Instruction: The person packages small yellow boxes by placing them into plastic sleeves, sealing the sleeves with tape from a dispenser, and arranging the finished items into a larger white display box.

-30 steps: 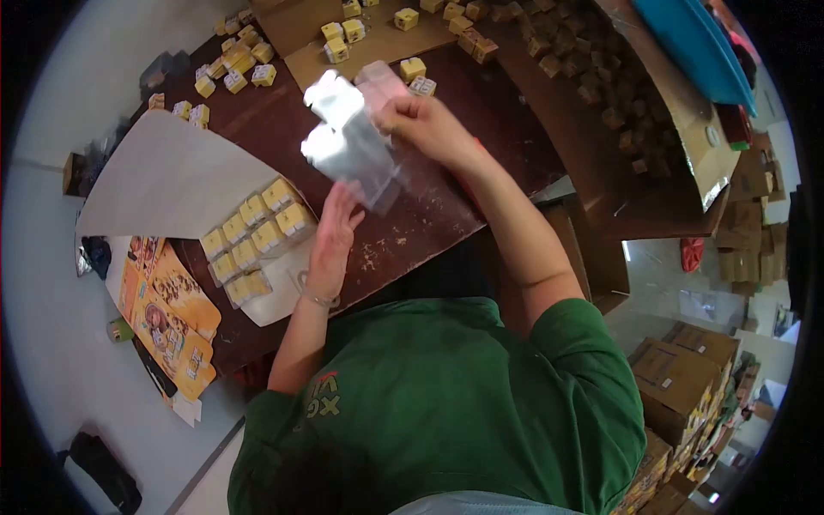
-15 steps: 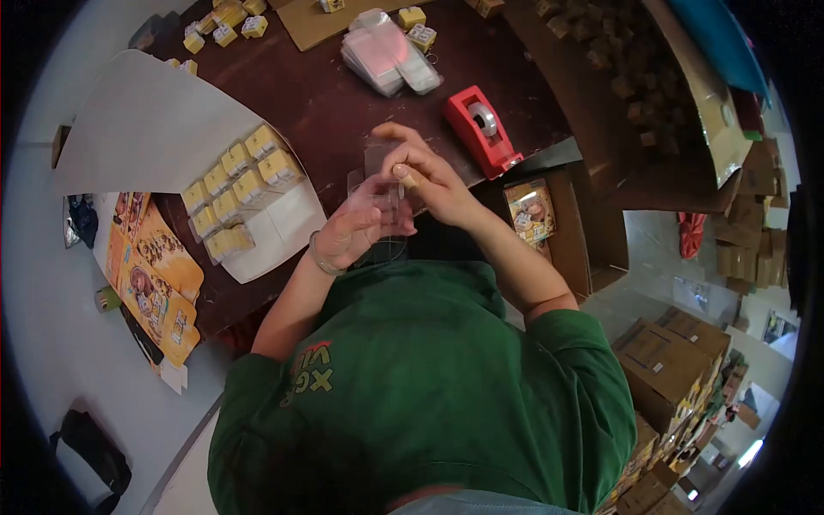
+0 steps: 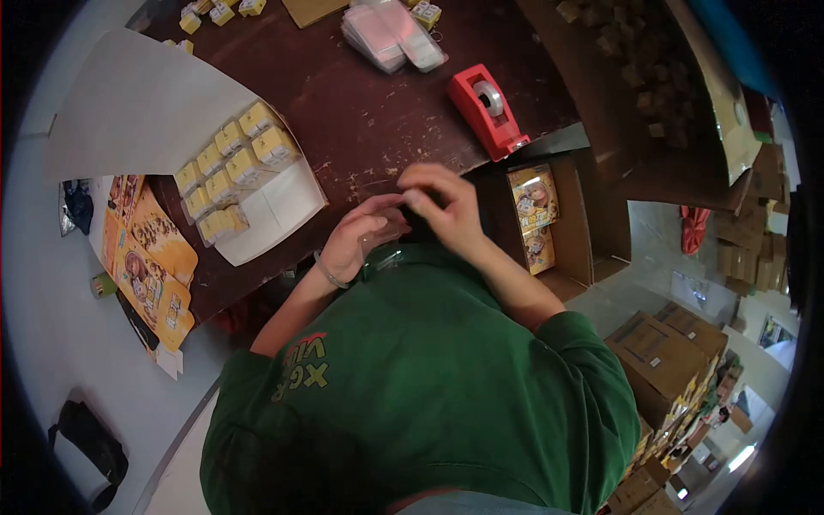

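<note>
My left hand point(image 3: 350, 243), with a bangle at the wrist, has its fingers curled round a clear plastic box point(image 3: 384, 251) close to my green shirt. The see-through walls make its outline hard to follow. Right beside it, my right hand point(image 3: 444, 209) has thumb and fingers drawn together near the box's upper edge. It is slightly blurred, and what lies in its fingertips is hidden.
A white carton point(image 3: 266, 240) with rows of small yellow-and-white boxes stands left. A red tape dispenser point(image 3: 487, 112) and stacked clear sleeves point(image 3: 373, 39) lie on the dark table point(image 3: 343, 129). An open cardboard box point(image 3: 571, 232) with printed packs is at right.
Both hands have come nearer my body with the clear plastic box, which has dropped lower against my shirt. My right hand has shifted slightly right. The camera view has tilted a little.
</note>
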Available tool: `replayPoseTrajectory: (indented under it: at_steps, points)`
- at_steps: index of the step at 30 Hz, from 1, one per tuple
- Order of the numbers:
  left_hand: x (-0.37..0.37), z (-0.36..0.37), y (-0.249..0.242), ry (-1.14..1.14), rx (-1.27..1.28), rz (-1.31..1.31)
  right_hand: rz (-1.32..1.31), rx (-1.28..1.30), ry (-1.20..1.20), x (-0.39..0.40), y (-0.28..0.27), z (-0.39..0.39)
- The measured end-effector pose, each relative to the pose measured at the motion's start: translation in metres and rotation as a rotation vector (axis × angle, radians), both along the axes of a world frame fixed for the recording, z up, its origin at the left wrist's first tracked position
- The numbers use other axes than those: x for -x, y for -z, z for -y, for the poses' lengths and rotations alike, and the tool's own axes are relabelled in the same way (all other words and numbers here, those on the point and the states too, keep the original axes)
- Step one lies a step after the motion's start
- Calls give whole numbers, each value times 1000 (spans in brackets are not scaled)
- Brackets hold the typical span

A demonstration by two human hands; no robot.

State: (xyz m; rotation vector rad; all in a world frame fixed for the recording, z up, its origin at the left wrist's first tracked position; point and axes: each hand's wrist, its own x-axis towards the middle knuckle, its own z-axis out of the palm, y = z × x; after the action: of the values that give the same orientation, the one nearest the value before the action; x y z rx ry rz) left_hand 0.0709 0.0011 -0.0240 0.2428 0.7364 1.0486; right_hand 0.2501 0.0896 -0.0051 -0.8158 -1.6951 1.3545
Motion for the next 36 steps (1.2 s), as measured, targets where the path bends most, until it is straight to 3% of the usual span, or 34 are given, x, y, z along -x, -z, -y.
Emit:
replayPoseTrajectory:
  at_steps: [1,3,4,7,10,11,14,15,23,25,27,28,30,31,32,33,34,36]
  points:
    - [2,2,4,30,-20,-35,39,-4,114,5,-11,-12]
    - [2,4,6,43,7,-58,89,-23,-131,15,-1,-25]
    - [1,6,7,15,43,-72,119,133,-259,22,2,-16]
    - [4,14,14,-85,123,-106,244,-127,-315,23,-8,7]
    - [4,25,16,-94,-8,95,208,-141,-203,19,-5,16]
    - [7,27,23,-52,-82,285,224,-175,-207,15,-5,11]
    - [9,36,49,149,-448,-240,282,-226,-302,7,6,9]
    - [6,33,47,88,-359,-211,274,-224,-330,4,-1,10]
    - [-6,3,28,-58,-392,-395,215,-341,-216,-4,3,5]
    - [-7,-10,29,-94,-452,-470,142,-251,-173,-5,5,-2]
    - [-8,-20,18,-101,-418,-336,73,-144,-7,2,2,0]
    - [-9,-26,9,-102,-405,-268,-70,156,-22,7,4,1]
    - [-7,-34,5,-101,-451,-323,-305,500,-196,9,10,-8]
    - [-6,-41,3,-110,-504,-369,-176,433,-120,8,-12,-13]
    - [-6,-45,-3,-171,-586,-768,19,77,-29,6,-24,-21]
    - [-4,-48,-13,-252,-556,-915,221,-269,68,3,-35,-28]
    - [3,-48,-25,-236,-531,-814,324,-524,64,5,-49,-36]
    - [12,-56,-28,-170,-500,-709,331,-674,-124,23,-42,-32]
